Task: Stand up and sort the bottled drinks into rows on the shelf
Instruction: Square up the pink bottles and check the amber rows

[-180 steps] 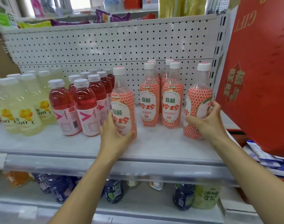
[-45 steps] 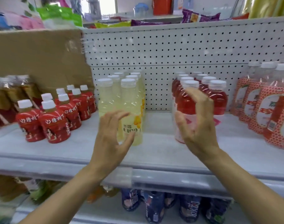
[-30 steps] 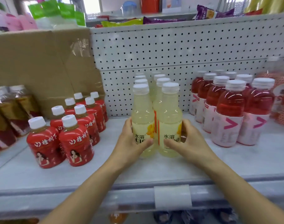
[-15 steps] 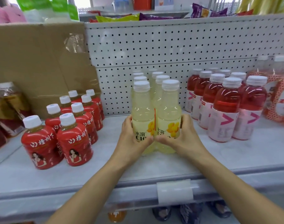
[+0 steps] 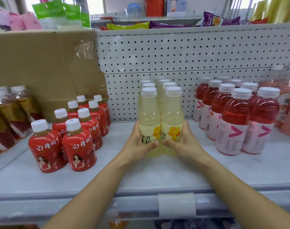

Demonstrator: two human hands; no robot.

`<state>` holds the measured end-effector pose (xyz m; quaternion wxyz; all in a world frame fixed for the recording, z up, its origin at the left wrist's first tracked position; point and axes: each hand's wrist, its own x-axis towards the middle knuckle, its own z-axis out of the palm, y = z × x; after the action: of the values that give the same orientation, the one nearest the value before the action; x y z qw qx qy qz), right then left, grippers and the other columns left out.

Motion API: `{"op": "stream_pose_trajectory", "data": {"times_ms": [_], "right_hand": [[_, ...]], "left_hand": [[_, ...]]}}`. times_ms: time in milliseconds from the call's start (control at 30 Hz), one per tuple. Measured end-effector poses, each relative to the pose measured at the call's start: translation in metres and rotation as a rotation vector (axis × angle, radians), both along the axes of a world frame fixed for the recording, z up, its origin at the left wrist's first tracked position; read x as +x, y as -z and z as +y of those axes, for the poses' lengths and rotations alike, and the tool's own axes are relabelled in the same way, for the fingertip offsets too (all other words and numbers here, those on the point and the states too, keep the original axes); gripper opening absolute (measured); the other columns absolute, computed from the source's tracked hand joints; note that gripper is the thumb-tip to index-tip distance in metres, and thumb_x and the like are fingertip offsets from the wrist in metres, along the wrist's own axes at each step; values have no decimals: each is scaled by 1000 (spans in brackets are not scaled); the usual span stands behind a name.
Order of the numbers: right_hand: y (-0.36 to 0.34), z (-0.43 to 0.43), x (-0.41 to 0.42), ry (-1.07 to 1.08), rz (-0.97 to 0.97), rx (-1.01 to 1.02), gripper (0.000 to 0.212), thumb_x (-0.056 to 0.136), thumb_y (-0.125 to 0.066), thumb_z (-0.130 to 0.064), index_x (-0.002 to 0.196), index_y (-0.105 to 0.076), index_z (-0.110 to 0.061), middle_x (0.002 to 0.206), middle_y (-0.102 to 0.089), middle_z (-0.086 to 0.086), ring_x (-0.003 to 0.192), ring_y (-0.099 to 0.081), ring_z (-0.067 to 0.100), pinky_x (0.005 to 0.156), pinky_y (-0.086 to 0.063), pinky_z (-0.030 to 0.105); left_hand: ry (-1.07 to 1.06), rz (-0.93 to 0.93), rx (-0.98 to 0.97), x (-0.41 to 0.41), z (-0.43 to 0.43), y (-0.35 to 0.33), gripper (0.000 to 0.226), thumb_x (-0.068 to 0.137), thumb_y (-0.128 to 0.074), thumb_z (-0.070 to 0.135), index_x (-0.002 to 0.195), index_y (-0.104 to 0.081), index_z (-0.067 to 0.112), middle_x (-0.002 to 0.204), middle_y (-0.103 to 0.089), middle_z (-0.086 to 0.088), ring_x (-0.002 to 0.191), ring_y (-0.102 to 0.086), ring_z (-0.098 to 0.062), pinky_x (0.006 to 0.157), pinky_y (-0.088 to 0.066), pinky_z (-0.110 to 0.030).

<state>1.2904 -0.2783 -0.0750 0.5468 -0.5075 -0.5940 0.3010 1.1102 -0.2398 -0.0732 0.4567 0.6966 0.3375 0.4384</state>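
Note:
Two rows of pale yellow lemon drink bottles run back from the middle of the white shelf. My left hand grips the front left yellow bottle low on its label. My right hand grips the front right yellow bottle the same way. Both bottles stand upright, side by side and touching. To the left, small red-labelled tea bottles form two rows. On the right, pink-labelled red drink bottles stand in two rows too.
Brown tea bottles lean at the far left. Red-and-white patterned bottles stand at the far right. A cardboard box and a white pegboard back the shelf. Snack packets lie on top.
Six seconds ago my hands held patterned bottles further right. They then closed on the two front yellow bottles and, in the last half second, turned them so the labels face forward.

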Motion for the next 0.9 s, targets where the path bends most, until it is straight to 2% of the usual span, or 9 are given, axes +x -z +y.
{"op": "stream_pose_trajectory", "data": {"times_ms": [67, 167, 333, 433, 500, 600, 667, 800, 900], "right_hand": [[4, -1, 1, 3, 2, 14, 79, 79, -78, -2, 140, -31, -18, 125, -59, 2, 107, -64, 4, 81, -54, 21], [4, -2, 4, 17, -11, 17, 81, 75, -85, -11, 139, -36, -20, 125, -60, -3, 106, -63, 0, 80, -54, 18], [0, -2, 4, 3, 14, 8, 84, 70, -88, -11, 138, -40, -21, 124, -62, -4, 104, -65, 0, 79, -54, 17], [-2, -4, 1, 10, 20, 36, 80, 70, -86, -7, 135, -42, -21, 123, -61, -3, 102, -64, -2, 76, -53, 13], [-1, -4, 2, 34, 20, 45, 76, 69, -86, -7, 132, -44, -19, 123, -61, 1, 102, -64, 3, 75, -53, 14], [3, -1, 4, 64, -17, 48, 70, 71, -85, -10, 128, -46, -15, 122, -59, 6, 101, -64, 6, 71, -51, 10], [4, -1, 5, 74, -46, 54, 69, 71, -85, -14, 128, -46, -14, 123, -57, 6, 102, -62, 5, 70, -49, 7], [6, -1, 5, 62, -68, 64, 71, 71, -86, -20, 128, -44, -16, 126, -55, 7, 106, -61, 8, 73, -49, 8], [5, -3, 3, 74, -102, 71, 68, 73, -85, -17, 125, -42, -18, 127, -53, 7, 103, -58, 0, 70, -46, 3]], "left_hand": [[-27, -10, 10, 0, 1, 4, 77, 81, -79, 2, 142, -35, 15, 130, -61, -8, 114, -64, -15, 88, -56, -29], [-69, 10, 32, -2, -1, 7, 80, 76, -84, 18, 141, -38, 22, 129, -63, 2, 116, -63, -12, 94, -56, -37], [-74, 30, 39, -5, -5, 6, 71, 81, -81, 7, 139, -41, 17, 127, -64, -1, 111, -65, -7, 86, -54, -21], [-171, 93, 109, -3, -5, 5, 76, 71, -89, 25, 133, -44, 22, 128, -54, 5, 116, -57, -2, 94, -50, -19], [-315, 188, 199, 1, -7, 2, 84, 60, -95, 36, 127, -45, 25, 120, -46, 9, 112, -51, 0, 92, -45, -12], [-362, 200, 234, 4, -5, 3, 84, 55, -96, 38, 122, -47, 25, 118, -55, 5, 105, -57, -7, 87, -51, -23], [-355, 205, 238, 4, -4, 4, 78, 58, -95, 36, 119, -48, 28, 116, -57, 4, 102, -58, -5, 84, -52, -24], [-352, 222, 242, 2, -4, 6, 75, 62, -93, 34, 121, -48, 28, 117, -57, 4, 103, -57, -3, 88, -54, -29], [-351, 220, 260, 3, -3, 9, 75, 62, -93, 35, 123, -49, 26, 118, -57, 4, 105, -58, -6, 90, -54, -32]]}}
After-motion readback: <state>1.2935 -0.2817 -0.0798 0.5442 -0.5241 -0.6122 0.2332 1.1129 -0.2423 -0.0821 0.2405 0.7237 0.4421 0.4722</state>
